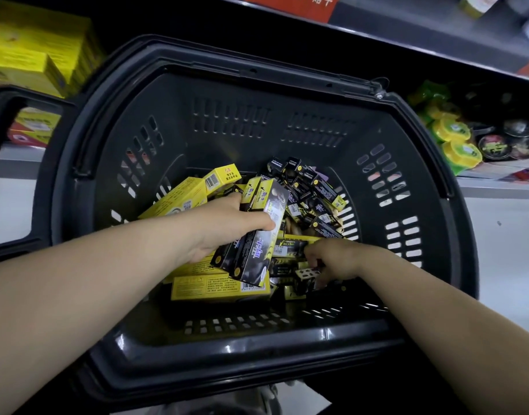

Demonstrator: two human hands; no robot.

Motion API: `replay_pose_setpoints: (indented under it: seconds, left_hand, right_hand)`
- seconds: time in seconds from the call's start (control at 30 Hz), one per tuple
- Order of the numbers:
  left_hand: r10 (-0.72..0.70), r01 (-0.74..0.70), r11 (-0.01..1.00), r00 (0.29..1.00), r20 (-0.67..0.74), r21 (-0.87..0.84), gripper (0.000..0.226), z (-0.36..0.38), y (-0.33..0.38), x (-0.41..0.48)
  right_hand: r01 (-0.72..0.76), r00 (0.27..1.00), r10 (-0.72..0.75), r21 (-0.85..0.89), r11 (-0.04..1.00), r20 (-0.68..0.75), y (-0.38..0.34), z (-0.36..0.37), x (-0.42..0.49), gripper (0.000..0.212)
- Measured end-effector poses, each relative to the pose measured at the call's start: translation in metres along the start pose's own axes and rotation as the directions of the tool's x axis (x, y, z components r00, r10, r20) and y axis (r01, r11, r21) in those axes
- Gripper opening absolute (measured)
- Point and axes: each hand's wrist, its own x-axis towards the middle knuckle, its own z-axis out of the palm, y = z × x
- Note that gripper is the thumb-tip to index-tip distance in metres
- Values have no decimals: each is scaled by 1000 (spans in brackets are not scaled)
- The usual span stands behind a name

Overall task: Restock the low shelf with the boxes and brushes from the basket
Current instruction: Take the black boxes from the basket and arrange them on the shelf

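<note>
Boxes (203,290) lie heaped in the basket (257,348), centre of frame. The left hand (227,226) grips a black bundle (254,250) (long axis almost upright); the right hand (335,259), just right of it, pinches a small box (308,273) in the pile.

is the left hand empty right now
No, the left hand grips a bundle of long black boxes inside the basket.

My left hand (227,227) grips a bundle of long black boxes (257,244) inside the dark basket (257,351). My right hand (335,259) pinches a small black box (307,273) in the pile, near flat yellow boxes (218,287).
</note>
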Motion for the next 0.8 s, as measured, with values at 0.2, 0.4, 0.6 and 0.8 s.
replay_pose_setpoints:
  seconds: [0.2,0.4,0.6,0.8]
  left_hand:
    - [57,-58,995,998,-15,-85,55,10,13,11]
    - [168,-177,928,984,-57,-327,65,30,42,24]
    - [242,-266,879,964,-110,-395,47,35,50,20]
    - [323,-360,915,924,-205,-182,104,21,62,4]
  right_hand:
    - [187,900,101,586,788,-423,-4,-42,-44,25]
    - [385,892,274,922,-41,-360,-18,-56,-74,49]
    - [425,905,122,849,-314,-408,-36,-55,-87,36]
    - [455,890,148,822,-344,-430,-48,-65,-99,39]
